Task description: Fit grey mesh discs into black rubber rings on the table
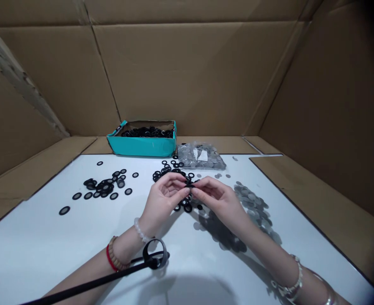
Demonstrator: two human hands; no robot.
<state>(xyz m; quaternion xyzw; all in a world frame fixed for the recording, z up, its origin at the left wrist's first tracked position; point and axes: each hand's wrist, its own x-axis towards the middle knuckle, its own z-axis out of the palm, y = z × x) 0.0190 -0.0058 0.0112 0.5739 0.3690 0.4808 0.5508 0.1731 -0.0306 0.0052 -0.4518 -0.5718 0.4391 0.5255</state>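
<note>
The left hand [165, 202] and right hand [213, 199] meet above the white surface [37, 250], each grip closed from its own side on a small black ring [189, 185]. The fingertips pinch it so tightly together that they hide most of it, and exactly where each one bears cannot be told. The ring is held clear of the surface, just above a loose scatter of black rings [166, 171]. It looks light and probably rubbery, likely to flex and perhaps slip, so its rim between thumb and forefinger seems the surest hold. More black rings fill a teal cardboard box [141, 147] beyond, beside a clear plastic bag of grey discs [201, 156], and loose grey discs [252, 202] lie right of the hands.
</note>
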